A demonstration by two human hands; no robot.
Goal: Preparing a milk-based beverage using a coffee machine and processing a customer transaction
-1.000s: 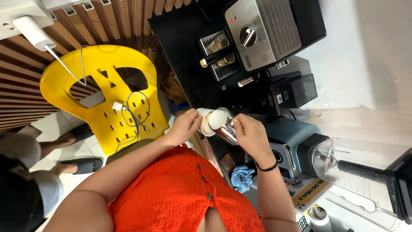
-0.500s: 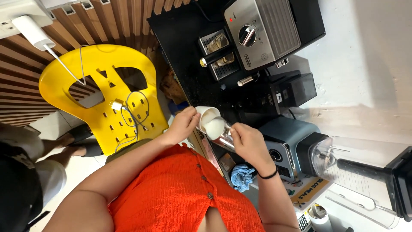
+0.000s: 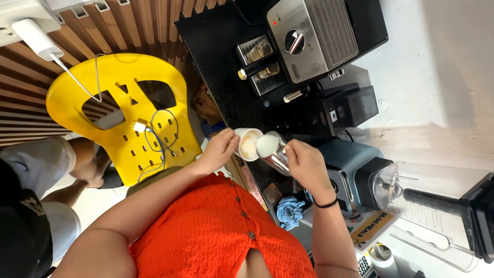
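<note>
My left hand (image 3: 220,150) holds a small white cup (image 3: 248,144) with tan coffee in it. My right hand (image 3: 307,166), a black band on its wrist, grips a steel milk jug (image 3: 271,150) showing white foam at its mouth. The jug is tilted toward the cup and their rims meet. Both are held in the air in front of my orange top, beside the edge of the black counter (image 3: 218,56).
A silver espresso machine (image 3: 314,36) and a black grinder (image 3: 347,108) stand on the counter. A blender with a clear jar (image 3: 422,211) is to the right, a blue cloth (image 3: 289,212) below my right hand. A yellow chair (image 3: 77,98) with a charger cable and another person's legs (image 3: 46,164) are on the left.
The cup and jug have come together rim to rim. The cup's opening now faces up with coffee showing, and my right hand has tipped the jug toward it.
</note>
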